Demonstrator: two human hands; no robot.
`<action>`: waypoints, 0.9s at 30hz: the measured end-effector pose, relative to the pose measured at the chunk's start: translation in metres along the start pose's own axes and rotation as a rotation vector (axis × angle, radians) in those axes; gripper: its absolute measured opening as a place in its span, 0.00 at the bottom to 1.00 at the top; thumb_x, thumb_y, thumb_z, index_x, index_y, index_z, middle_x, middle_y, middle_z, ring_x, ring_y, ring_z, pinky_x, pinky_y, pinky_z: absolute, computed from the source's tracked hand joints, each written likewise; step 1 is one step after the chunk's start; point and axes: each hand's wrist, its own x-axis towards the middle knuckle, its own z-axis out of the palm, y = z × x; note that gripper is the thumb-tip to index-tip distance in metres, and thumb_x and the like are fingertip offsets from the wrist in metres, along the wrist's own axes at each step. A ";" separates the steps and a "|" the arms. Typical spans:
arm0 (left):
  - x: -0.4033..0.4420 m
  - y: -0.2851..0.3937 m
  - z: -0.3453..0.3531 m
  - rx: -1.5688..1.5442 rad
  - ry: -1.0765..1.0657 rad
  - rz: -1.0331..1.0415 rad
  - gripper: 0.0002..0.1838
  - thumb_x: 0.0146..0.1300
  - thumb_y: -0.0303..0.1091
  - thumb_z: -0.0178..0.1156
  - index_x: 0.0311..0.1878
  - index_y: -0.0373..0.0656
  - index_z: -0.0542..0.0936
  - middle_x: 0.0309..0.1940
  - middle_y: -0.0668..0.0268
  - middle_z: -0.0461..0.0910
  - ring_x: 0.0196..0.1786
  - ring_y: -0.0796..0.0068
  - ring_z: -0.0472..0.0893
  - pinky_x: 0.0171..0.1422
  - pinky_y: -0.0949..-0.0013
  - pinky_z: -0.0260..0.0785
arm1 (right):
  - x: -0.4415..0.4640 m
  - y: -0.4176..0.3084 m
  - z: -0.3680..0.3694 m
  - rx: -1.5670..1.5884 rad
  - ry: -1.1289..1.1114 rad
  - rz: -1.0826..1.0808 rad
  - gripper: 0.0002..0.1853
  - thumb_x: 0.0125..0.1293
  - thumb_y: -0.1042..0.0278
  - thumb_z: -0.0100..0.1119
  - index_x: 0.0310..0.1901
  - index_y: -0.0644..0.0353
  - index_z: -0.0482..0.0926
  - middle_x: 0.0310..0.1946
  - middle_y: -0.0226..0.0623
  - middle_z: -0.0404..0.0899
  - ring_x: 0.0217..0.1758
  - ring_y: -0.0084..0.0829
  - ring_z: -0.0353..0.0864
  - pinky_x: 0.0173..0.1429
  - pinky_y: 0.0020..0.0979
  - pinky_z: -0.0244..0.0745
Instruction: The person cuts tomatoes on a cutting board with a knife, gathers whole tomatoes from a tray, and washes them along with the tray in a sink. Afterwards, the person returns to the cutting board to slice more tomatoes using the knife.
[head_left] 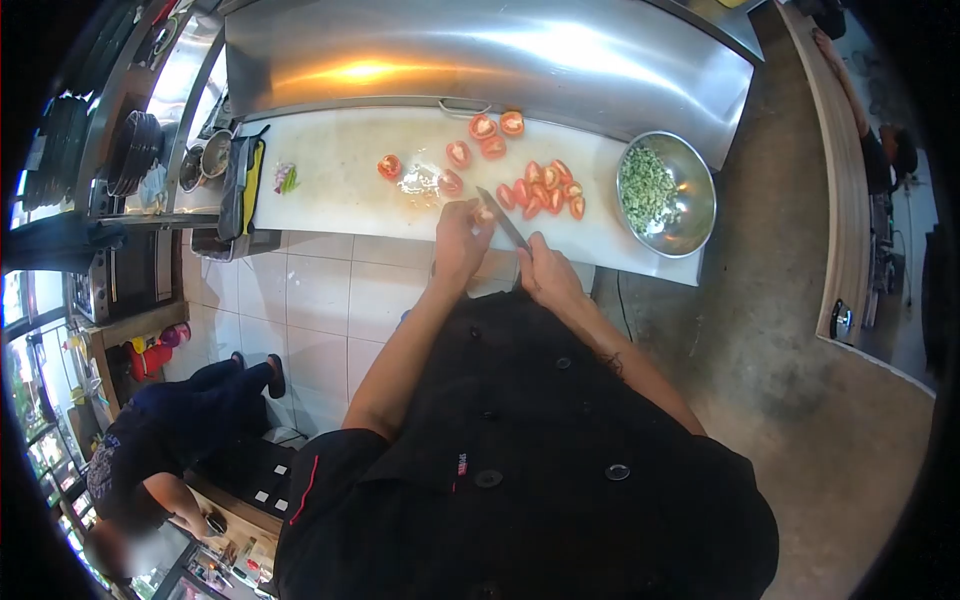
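Note:
My left hand is closed around a cut piece of tomato at the front edge of the long white cutting board. In my right hand is a knife, its blade slanting up and left beside that piece. Just right of the blade lies a cluster of tomato wedges. Several tomato halves sit cut side up behind my hands, and another half lies farther left. Wet juice and seeds spread over the board near them.
A steel bowl of chopped green pieces stands at the board's right end. Small vegetable scraps and a yellow-and-black item are at its left. A steel panel rises behind. Another person works at lower left.

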 end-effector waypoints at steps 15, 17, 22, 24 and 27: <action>0.004 -0.011 -0.001 -0.183 -0.028 0.017 0.20 0.62 0.32 0.79 0.54 0.38 0.85 0.51 0.51 0.86 0.47 0.55 0.91 0.54 0.58 0.87 | -0.007 -0.008 -0.004 0.049 0.045 0.025 0.16 0.86 0.57 0.49 0.49 0.64 0.69 0.27 0.64 0.82 0.35 0.73 0.82 0.40 0.67 0.71; 0.005 -0.011 0.000 -0.196 -0.006 0.043 0.19 0.63 0.30 0.79 0.54 0.37 0.84 0.51 0.51 0.86 0.48 0.54 0.90 0.56 0.58 0.87 | -0.008 -0.010 -0.005 0.036 0.056 -0.001 0.15 0.86 0.57 0.49 0.49 0.64 0.69 0.27 0.64 0.82 0.34 0.73 0.82 0.40 0.67 0.71; 0.005 -0.011 0.001 -0.192 -0.009 0.061 0.19 0.63 0.30 0.79 0.54 0.37 0.84 0.51 0.50 0.86 0.49 0.53 0.90 0.58 0.58 0.87 | -0.013 -0.009 -0.004 -0.010 0.096 -0.106 0.14 0.85 0.59 0.50 0.49 0.65 0.68 0.25 0.64 0.80 0.31 0.72 0.82 0.39 0.67 0.71; 0.005 -0.010 -0.001 -0.178 -0.014 0.065 0.20 0.63 0.31 0.79 0.55 0.37 0.84 0.50 0.51 0.86 0.49 0.53 0.90 0.57 0.58 0.87 | -0.013 -0.010 -0.004 -0.075 0.073 -0.157 0.13 0.84 0.62 0.51 0.48 0.65 0.67 0.25 0.64 0.81 0.31 0.71 0.82 0.38 0.67 0.72; 0.005 -0.012 -0.001 -0.195 -0.035 0.018 0.21 0.62 0.32 0.80 0.55 0.37 0.84 0.50 0.51 0.86 0.49 0.54 0.91 0.56 0.59 0.86 | -0.009 -0.006 0.000 -0.040 -0.069 0.005 0.11 0.83 0.64 0.52 0.48 0.65 0.67 0.25 0.64 0.82 0.32 0.70 0.84 0.39 0.66 0.74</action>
